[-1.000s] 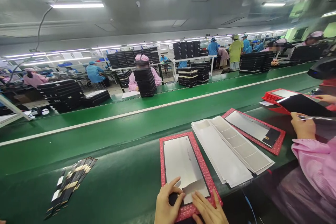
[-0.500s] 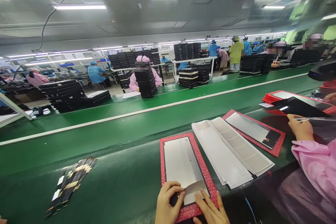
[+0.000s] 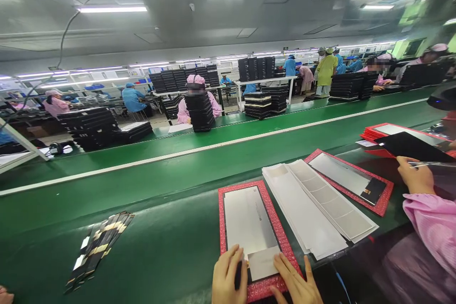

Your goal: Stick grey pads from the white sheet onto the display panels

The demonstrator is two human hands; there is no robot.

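Note:
A flat silver display panel (image 3: 247, 218) with a dark border lies on a pink bubble-wrap sheet (image 3: 278, 221) before me. Across its near end sits a grey rectangular film piece (image 3: 262, 262), flat against the panel. My right hand (image 3: 297, 279) is open, its fingers spread and the tips resting on the film's right edge. At the panel's left near edge is my left hand (image 3: 230, 275), fingers stretched forward and the thumb apart, beside the film's left end. A small gold spot shows by the left fingertips; the panel's near left corner is partly hidden.
White sheets (image 3: 299, 213) with grey film pieces (image 3: 329, 197) lie to the right, beside another panel (image 3: 340, 171) on pink wrap. A co-worker's hand (image 3: 416, 173) holds a black sheet at far right. Black strips (image 3: 101, 247) lie left. Behind runs a green belt (image 3: 171, 166).
The film piece, earlier curved up at its upper edge, now lies flat and straight. My right hand has shifted right to its edge; my left fingers have straightened from a pinch.

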